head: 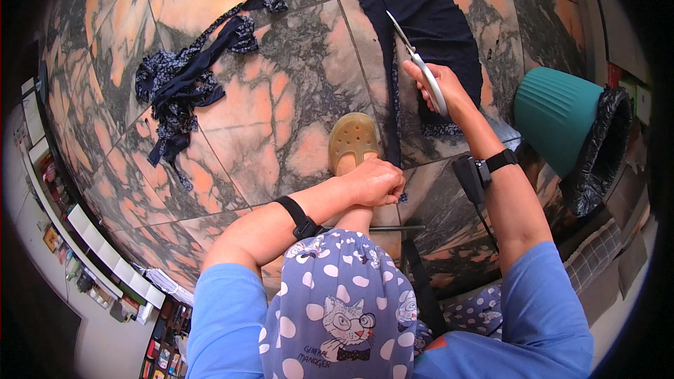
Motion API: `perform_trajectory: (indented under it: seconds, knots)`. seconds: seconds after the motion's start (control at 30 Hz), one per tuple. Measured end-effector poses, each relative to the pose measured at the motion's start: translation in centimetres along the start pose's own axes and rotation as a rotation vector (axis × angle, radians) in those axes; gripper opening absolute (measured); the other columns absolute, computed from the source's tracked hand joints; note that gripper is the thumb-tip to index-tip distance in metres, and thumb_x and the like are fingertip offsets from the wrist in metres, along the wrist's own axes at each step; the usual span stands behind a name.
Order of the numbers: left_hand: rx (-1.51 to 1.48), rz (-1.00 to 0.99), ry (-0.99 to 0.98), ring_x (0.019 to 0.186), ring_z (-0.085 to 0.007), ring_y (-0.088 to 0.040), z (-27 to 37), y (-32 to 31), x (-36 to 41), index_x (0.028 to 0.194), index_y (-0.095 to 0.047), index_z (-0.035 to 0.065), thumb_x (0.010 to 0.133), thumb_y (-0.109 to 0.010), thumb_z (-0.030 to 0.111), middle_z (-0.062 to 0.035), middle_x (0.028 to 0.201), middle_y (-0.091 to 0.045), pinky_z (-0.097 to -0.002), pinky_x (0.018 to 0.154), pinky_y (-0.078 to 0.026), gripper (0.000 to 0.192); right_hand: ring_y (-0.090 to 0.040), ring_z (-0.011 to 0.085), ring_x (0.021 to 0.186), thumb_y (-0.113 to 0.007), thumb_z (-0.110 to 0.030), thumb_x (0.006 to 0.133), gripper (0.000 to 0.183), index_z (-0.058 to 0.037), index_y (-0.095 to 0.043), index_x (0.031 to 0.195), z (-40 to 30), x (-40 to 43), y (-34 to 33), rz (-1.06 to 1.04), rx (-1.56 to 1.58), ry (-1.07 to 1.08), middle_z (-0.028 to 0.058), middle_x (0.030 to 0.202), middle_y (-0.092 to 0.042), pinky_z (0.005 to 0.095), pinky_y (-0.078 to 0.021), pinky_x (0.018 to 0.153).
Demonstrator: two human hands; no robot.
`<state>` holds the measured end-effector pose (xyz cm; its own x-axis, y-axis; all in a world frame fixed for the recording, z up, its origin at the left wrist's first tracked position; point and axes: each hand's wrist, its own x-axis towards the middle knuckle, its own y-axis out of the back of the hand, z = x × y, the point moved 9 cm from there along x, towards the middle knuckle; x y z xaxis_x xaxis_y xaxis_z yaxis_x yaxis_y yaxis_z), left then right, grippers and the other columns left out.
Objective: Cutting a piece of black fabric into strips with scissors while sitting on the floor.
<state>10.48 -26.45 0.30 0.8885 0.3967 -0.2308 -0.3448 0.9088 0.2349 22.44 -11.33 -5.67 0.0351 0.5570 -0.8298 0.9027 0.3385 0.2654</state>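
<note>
My right hand (445, 84) grips a pair of scissors (430, 81) by the light grey handles, with the blades pointing up and left. The blades lie at the left part of a dark navy cloth (439, 16) spread on the floor. A long narrow strip (393, 126) of the same cloth, with small flowers along one edge, runs down from beside the blades to my left hand (375, 183). That hand is closed around the strip's lower part, above my shin, and a bit of patterned cloth shows below the fingers.
Cut navy and floral cloth scraps (181, 81) lie heaped on the marble-patterned tile floor (295, 37) at left. A teal waste bin (555, 116) with a black liner lies tilted at right. My tan clog (354, 139) stands between. Shelves (100, 242) line the left edge.
</note>
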Motion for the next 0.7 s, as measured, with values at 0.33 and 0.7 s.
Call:
perform_trajectory:
  seconds: [0.33, 0.7]
  knots:
    - [0.011, -0.032, -0.029, 0.08, -0.0288, -0.066, -0.3, -1.1, -0.3, 0.073, -0.067, 0.0102, 0.071, -0.071, 0.016, -0.0068, 0.077, -0.066, -0.0415, 0.066, -0.049, 0.007, -0.05, 0.0083, 0.042, -0.071, -0.067, 0.078, 0.061, -0.0097, -0.056, 0.067, -0.9, 0.2, -0.2, 0.028, -0.08, 0.019, -0.0023, 0.052, -0.048, 0.023, -0.0406, 0.04]
    - [0.025, -0.071, -0.036, 0.08, -0.0273, -0.065, 0.0, -1.1, -0.4, 0.071, -0.064, 0.0117, 0.07, -0.075, 0.021, -0.0041, 0.076, -0.065, -0.0434, 0.066, -0.043, 0.014, -0.052, 0.0083, 0.044, -0.071, -0.066, 0.079, 0.06, -0.0102, -0.055, 0.065, -2.8, 1.5, -0.4, 0.039, -0.085, 0.042, -0.0006, 0.053, -0.05, 0.0232, -0.0416, 0.041]
